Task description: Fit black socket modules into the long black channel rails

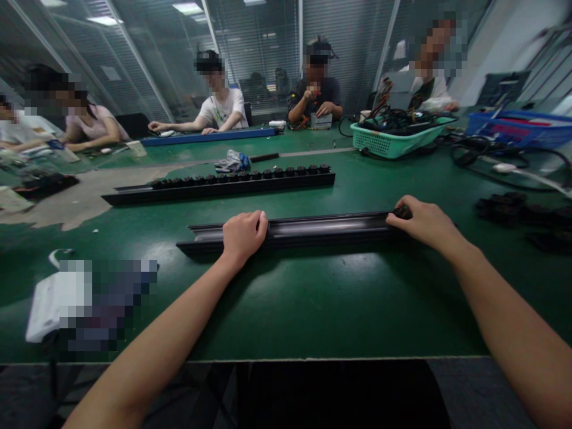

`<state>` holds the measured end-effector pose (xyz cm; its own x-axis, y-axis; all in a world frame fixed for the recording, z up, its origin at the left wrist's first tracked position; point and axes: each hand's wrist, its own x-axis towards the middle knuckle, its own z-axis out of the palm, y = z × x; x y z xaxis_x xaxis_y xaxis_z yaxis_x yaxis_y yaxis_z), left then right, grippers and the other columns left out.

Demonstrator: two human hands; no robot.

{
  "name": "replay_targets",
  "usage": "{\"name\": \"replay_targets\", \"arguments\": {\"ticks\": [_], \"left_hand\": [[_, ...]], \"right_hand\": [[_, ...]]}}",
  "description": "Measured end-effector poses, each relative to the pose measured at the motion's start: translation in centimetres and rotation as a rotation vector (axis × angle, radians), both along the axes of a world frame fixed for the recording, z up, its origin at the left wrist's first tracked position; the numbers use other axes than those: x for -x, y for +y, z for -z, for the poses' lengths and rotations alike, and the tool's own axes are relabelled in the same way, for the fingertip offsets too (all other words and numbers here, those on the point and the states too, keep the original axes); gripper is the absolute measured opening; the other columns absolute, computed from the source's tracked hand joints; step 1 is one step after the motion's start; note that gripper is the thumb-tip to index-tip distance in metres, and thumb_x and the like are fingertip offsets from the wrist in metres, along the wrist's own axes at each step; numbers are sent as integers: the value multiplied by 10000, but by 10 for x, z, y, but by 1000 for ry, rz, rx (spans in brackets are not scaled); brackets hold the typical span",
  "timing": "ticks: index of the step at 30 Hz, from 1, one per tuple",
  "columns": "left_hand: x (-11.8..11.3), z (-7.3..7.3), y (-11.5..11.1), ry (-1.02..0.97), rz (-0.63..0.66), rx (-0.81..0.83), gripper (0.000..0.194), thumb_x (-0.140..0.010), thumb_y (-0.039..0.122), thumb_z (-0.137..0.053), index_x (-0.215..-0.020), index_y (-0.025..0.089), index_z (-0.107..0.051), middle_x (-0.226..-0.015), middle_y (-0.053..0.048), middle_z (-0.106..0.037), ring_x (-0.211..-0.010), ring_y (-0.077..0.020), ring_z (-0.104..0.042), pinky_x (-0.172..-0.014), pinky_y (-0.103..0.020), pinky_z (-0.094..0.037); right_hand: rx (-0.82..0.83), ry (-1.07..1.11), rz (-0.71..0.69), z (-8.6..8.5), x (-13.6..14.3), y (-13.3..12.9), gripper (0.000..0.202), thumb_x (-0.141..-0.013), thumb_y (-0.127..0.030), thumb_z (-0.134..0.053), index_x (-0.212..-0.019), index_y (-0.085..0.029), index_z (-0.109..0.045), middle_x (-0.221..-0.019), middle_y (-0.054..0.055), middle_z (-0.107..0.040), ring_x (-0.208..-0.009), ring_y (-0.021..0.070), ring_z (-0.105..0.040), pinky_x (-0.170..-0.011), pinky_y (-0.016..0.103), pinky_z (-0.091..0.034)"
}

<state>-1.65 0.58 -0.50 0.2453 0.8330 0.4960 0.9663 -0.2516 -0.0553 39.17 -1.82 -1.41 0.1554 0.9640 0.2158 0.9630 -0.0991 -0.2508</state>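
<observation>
A long black metal channel [330,229] lies across the green table in front of me. My left hand [245,235] is closed over its left part, with the fingers wrapped round the channel. At the right end, my right hand [417,220] pinches a small round black part [403,212] between thumb and fingers, at the channel's upper edge. Whether that part sits inside the channel I cannot tell. Farther back lies a second black channel [223,190], with a row of several round black parts [254,175] along it.
More black parts [513,208] lie at the right. A green basket [388,143] of cables and a blue basket [513,134] stand behind. Gloves [233,161] lie beyond the second channel. A white object [47,304] is near the front left. Several people sit across the table [313,310].
</observation>
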Motion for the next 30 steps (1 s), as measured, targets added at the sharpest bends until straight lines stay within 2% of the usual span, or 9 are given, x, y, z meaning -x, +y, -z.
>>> {"name": "replay_targets", "arguments": {"ticks": [12,30], "left_hand": [[1,-2,-1,2,-18,32,480,-1014,412,-272,-803,210,-653,-821,-81,-712,-738,-207,-626,-602,-316,-299],[0,-1,-1,-21,-11,27,475,-1013,416,-274,-792,209,-640,-811,-82,-707,-735,-214,-622,-598,-322,-278]], "right_hand": [[114,-77,55,-13,3,-7,443,-861,-569,-436,-1076,-205,-568,-1011,160,-672,-886,305,-610,-739,365,-414],[137,4,113,-12,-6,-7,489,-823,-616,-491,-1070,-199,-558,-1050,155,-674,-908,292,-613,-753,358,-431]]}}
